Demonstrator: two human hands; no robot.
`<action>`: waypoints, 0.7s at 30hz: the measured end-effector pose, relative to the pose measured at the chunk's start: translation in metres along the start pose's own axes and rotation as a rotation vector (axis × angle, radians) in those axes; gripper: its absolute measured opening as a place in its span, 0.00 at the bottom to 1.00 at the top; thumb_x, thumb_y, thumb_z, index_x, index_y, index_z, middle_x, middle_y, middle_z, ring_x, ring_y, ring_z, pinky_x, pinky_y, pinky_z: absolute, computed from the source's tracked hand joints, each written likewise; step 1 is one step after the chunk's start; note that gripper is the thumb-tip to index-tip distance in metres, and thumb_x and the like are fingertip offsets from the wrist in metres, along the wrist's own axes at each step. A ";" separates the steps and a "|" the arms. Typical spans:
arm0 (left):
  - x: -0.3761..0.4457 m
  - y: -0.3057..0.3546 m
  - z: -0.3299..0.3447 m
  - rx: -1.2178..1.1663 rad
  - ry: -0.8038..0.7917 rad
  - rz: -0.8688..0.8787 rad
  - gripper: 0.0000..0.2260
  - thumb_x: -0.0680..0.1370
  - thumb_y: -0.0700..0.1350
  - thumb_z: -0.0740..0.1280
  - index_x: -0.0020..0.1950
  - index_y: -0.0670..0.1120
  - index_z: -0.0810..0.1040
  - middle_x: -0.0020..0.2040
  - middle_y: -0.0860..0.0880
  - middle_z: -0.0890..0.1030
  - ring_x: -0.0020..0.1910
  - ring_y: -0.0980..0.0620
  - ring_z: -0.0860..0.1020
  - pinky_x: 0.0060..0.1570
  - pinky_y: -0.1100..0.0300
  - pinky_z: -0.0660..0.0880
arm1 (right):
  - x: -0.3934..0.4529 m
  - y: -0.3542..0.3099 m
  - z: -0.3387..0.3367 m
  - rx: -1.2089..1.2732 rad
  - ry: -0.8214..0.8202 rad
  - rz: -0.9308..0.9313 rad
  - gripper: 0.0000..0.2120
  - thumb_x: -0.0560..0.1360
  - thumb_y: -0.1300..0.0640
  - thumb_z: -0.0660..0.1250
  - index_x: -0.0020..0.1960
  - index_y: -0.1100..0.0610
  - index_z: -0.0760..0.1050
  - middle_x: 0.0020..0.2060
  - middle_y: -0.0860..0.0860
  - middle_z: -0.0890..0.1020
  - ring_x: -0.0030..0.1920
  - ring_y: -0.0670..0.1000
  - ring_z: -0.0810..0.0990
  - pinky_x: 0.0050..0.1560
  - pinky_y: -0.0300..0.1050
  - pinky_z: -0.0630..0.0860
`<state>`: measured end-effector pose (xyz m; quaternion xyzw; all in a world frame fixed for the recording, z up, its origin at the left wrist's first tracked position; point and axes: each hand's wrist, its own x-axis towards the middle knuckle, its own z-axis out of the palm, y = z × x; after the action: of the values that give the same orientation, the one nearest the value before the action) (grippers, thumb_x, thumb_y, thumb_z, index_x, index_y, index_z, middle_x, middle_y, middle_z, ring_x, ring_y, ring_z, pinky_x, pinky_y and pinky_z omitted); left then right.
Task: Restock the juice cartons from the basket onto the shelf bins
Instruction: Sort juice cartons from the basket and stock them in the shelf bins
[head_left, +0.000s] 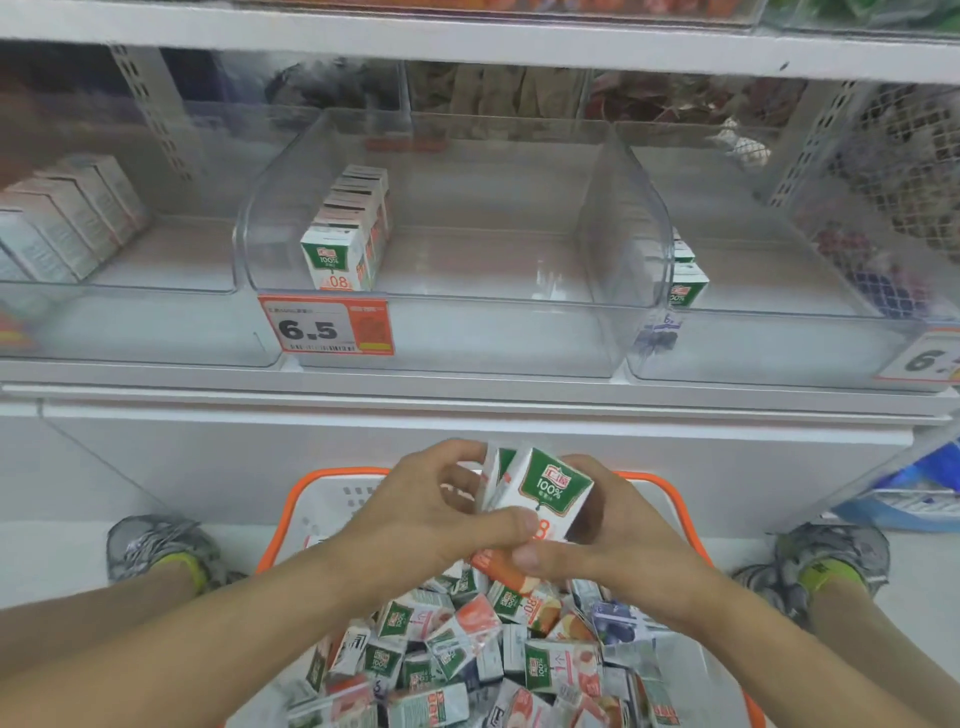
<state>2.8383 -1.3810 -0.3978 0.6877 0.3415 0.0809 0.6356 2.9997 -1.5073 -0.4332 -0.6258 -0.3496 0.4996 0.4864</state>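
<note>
Held cartons (545, 493): small glossy card boxes, green crest on white — at 6 o'clock, above the basket, two or more bunched together.
Left hand (431, 514): fingers curled round the bunch, thumb pressed across its front.
Right hand (613, 540): wrapped round the same bunch from 3 o'clock.
Basket (322, 493): white slotted plastic, orange rim — heaped with loose cartons (467, 649).
Middle bin (431, 260): clear rounded plastic at 12 o'clock, one row of cartons (348, 234) along its 9 o'clock side.
Price tag (326, 326): "6.5", on the bin front.

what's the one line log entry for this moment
hands: both hold juice cartons | over basket | middle bin: one row
</note>
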 end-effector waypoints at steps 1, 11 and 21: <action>0.000 0.001 -0.004 0.012 -0.006 0.030 0.26 0.59 0.54 0.81 0.55 0.58 0.80 0.48 0.50 0.84 0.45 0.52 0.84 0.46 0.55 0.82 | 0.000 -0.004 0.001 -0.017 0.001 -0.024 0.36 0.58 0.52 0.84 0.61 0.52 0.72 0.52 0.54 0.85 0.54 0.58 0.83 0.54 0.54 0.80; -0.011 -0.001 -0.055 0.447 -0.174 0.080 0.43 0.56 0.60 0.80 0.69 0.63 0.68 0.53 0.58 0.79 0.52 0.61 0.78 0.57 0.57 0.77 | 0.003 -0.042 0.019 -0.286 -0.287 -0.177 0.36 0.68 0.61 0.80 0.71 0.43 0.71 0.56 0.44 0.81 0.53 0.50 0.82 0.57 0.46 0.77; -0.019 0.025 -0.107 0.387 -0.006 0.151 0.32 0.60 0.73 0.71 0.59 0.60 0.76 0.54 0.63 0.81 0.55 0.66 0.78 0.61 0.57 0.75 | 0.032 -0.043 0.047 0.088 -0.147 -0.303 0.26 0.64 0.52 0.82 0.59 0.56 0.80 0.50 0.61 0.83 0.46 0.60 0.81 0.48 0.56 0.77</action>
<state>2.7753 -1.3031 -0.3492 0.8209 0.2962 0.0591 0.4846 2.9645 -1.4536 -0.4020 -0.5059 -0.4524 0.4797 0.5562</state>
